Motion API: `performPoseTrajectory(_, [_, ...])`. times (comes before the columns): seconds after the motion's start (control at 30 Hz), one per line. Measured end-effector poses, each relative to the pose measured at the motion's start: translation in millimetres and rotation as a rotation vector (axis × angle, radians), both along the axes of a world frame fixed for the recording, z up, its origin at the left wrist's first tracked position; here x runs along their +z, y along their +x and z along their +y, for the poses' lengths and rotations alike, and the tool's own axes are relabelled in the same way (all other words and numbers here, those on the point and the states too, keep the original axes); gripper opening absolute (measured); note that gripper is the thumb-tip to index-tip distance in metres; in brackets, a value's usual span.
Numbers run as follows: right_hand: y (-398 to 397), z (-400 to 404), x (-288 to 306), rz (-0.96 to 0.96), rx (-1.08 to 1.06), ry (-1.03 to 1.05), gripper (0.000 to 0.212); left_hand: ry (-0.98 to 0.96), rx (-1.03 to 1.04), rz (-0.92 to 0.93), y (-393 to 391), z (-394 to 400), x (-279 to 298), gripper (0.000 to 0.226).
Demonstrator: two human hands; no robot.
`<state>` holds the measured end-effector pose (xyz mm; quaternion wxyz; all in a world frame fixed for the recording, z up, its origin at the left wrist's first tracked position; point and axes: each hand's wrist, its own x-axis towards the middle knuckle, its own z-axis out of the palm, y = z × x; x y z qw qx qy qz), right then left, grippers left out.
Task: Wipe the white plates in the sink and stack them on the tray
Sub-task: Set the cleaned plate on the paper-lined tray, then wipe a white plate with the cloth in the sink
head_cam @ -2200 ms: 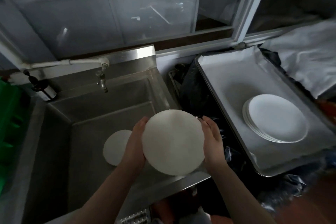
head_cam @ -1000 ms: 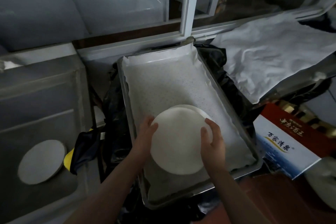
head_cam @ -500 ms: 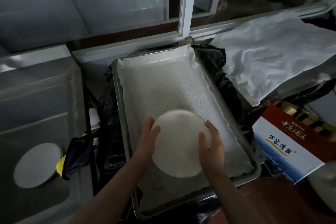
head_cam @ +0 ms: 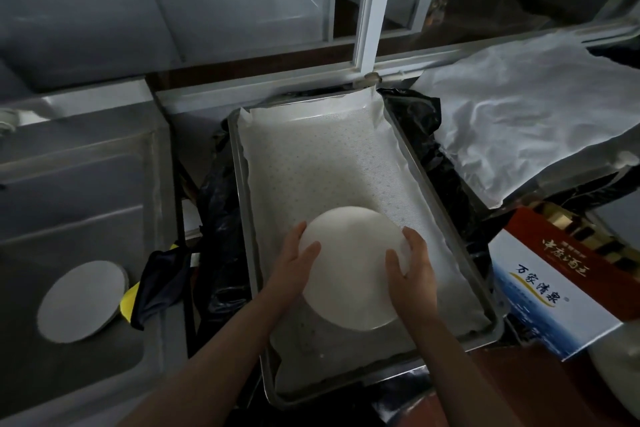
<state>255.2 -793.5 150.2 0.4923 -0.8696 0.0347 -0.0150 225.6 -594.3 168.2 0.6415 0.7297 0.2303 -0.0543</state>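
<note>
Holding a white plate (head_cam: 349, 267) by its rim, left hand (head_cam: 298, 265) and right hand (head_cam: 412, 269) fingers curled, the person lowers it toward the tray (head_cam: 446, 208)'s near end, while another plate (head_cam: 81, 301) waits unwiped in the sink (head_cam: 69, 184).

Two seconds back, the round white plate (head_cam: 349, 267) was held over the steel sink (head_cam: 79, 191), between the left hand (head_cam: 294, 267) and the right hand (head_cam: 412, 267). Both hands have since carried it across to the paper-lined metal tray (head_cam: 446, 218). It has come lower over the last second and now covers the stacked plates that earlier showed just beyond the fingers (head_cam: 410, 236); both hands still clasp its rim.
</note>
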Motion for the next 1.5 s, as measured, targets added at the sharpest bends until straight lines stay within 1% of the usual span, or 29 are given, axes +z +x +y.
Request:
performPoseTrajectory(0.1, [-3, 2, 3, -0.06, 0.001, -0.087, 0.054, -0.065, 0.001, 0.013, -7, 6, 1, 0.055])
performPoseTrajectory(0.2, [-16, 16, 8, -0.141, 0.037, -0.171, 0.055, -0.103, 0.02, 0.022, -20, 21, 1, 0.055])
performPoseTrajectory(0.23, [-21, 25, 11, -0.165, 0.054, -0.184, 0.055, -0.105, 0.018, 0.014, -25, 27, 1, 0.053])
performPoseTrajectory(0.3, [-31, 42, 14, -0.197, 0.086, -0.206, 0.055, -0.104, 0.018, -0.021, -35, 39, 4, 0.041])
performPoseTrajectory(0.33, [-36, 52, 15, -0.207, 0.104, -0.214, 0.055, -0.1, 0.013, -0.041, -41, 48, 6, 0.032])
performPoseTrajectory(0.37, [-42, 65, 15, -0.217, 0.125, -0.217, 0.056, -0.099, 0.012, -0.062, -48, 58, 8, 0.028])
performPoseTrajectory(0.5, [-68, 116, 18, -0.229, 0.202, -0.193, 0.054, -0.099, 0.006, -0.133, -79, 106, 13, 0.03])
performPoseTrajectory(0.63, [-90, 167, 24, -0.202, 0.281, -0.194, 0.05, -0.124, 0.05, -0.107, -107, 158, 15, 0.033])
performPoseTrajectory(0.7, [-106, 200, 23, -0.206, 0.308, -0.196, 0.049, -0.102, 0.1, -0.099, -126, 189, 13, 0.029])
performPoseTrajectory(0.8, [-131, 256, 21, -0.147, 0.347, -0.166, 0.043, -0.08, 0.115, -0.079, -156, 241, 16, 0.021])
performPoseTrajectory(0.9, [-154, 308, 17, -0.104, 0.391, -0.142, 0.044, -0.073, 0.118, -0.029, -184, 292, 16, 0.02])
performPoseTrajectory(1.03, [-179, 361, 11, -0.047, 0.421, -0.131, 0.044, -0.031, 0.157, -0.016, -216, 350, 12, 0.017])
performPoseTrajectory(1.2, [-203, 409, 9, 0.032, 0.456, -0.142, 0.036, -0.063, 0.21, 0.015, -249, 408, 5, 0.03])
performPoseTrajectory(1.3, [-212, 430, -6, 0.093, 0.473, -0.121, 0.035, -0.07, 0.262, 0.046, -261, 430, -2, 0.015])
performPoseTrajectory(1.37, [-218, 446, -21, 0.162, 0.481, -0.105, 0.036, -0.062, 0.319, 0.086, -270, 448, -15, 0.021])
performPoseTrajectory(1.5, [-220, 472, -44, 0.273, 0.505, -0.102, 0.036, -0.019, 0.343, 0.161, -279, 477, -43, 0.017])
